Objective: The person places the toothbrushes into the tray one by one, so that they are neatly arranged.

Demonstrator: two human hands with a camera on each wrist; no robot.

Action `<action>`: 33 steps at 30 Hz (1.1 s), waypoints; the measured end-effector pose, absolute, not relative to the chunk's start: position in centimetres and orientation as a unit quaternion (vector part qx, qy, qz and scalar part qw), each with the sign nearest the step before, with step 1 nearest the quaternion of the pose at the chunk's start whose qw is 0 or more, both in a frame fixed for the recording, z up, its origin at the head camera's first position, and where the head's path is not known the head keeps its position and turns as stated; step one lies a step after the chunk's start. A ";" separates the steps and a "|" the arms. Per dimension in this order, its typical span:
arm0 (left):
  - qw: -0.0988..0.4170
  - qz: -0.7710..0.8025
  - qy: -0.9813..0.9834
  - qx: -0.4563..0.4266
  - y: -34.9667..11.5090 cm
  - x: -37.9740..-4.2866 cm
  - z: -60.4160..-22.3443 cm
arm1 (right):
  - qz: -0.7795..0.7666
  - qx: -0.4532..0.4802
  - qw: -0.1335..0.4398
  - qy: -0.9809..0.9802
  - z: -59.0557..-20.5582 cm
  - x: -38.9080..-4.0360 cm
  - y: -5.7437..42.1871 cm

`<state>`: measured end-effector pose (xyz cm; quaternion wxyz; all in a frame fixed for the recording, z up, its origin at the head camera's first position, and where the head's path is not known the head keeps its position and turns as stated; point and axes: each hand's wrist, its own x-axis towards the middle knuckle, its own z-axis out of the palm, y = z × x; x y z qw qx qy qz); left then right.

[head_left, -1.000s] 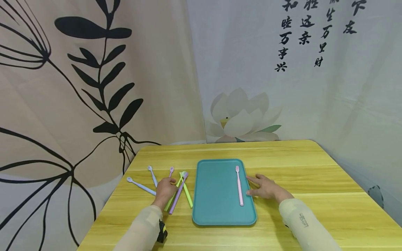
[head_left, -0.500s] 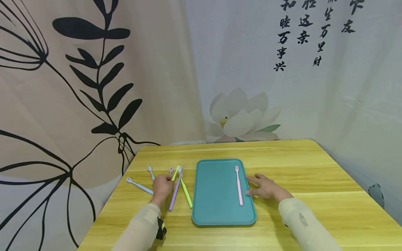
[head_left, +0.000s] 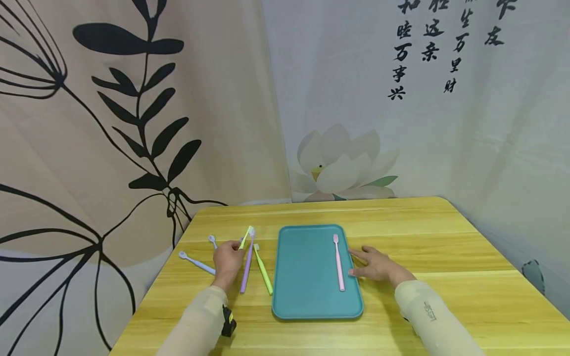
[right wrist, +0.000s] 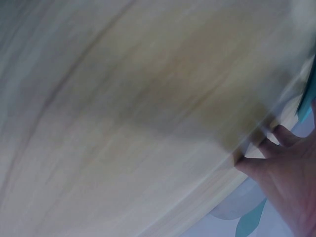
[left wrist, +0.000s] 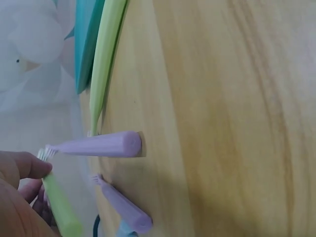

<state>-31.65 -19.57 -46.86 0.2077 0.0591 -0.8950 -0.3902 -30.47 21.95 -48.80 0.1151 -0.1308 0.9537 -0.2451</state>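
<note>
My left hand (head_left: 228, 262) pinches a light green toothbrush (left wrist: 61, 207) close below its bristles. A purple toothbrush (head_left: 247, 269) slants beside it, its bristles meeting the green one's bristles. To the right, another green toothbrush (head_left: 263, 272) lies on the table near the tray. Behind the left hand, another purple toothbrush (left wrist: 123, 205) shows in the left wrist view. My right hand (head_left: 376, 264) rests with spread fingers at the right rim of the teal tray (head_left: 307, 287). On that tray lies a pink toothbrush (head_left: 340, 267).
Two blue toothbrushes, one longer in view (head_left: 198, 263) and one mostly hidden (head_left: 212, 241), lie left of the left hand. The wooden table (head_left: 445, 247) ends at a printed curtain (head_left: 231, 123).
My left hand has taken hold of a green toothbrush and raised it slightly, up and left. The purple toothbrush shifted along with it. The right hand and tray stay put.
</note>
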 end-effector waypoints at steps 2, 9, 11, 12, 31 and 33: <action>0.212 -0.397 -0.891 0.065 -19.6 -31.8 -46.7 | -0.244 -0.131 0.115 0.954 -48.8 -30.5 21.9; 0.200 -0.443 -0.869 0.094 -19.4 -32.1 -46.0 | -0.243 -0.130 0.115 0.954 -48.6 -30.3 21.9; 0.199 -0.466 -0.856 0.103 -19.4 -32.2 -45.9 | -0.242 -0.130 0.115 0.955 -48.6 -30.3 21.9; 0.195 -0.480 -0.848 0.109 -19.4 -32.3 -45.9 | -0.241 -0.130 0.115 0.955 -48.5 -30.3 21.9; 0.141 -0.634 -0.744 0.160 -18.7 -32.8 -44.8 | -0.238 -0.135 0.115 0.955 -48.5 -30.4 21.9; 0.146 -0.643 -0.735 0.156 -18.4 -32.8 -44.7 | -0.238 -0.136 0.115 0.955 -48.6 -30.4 21.9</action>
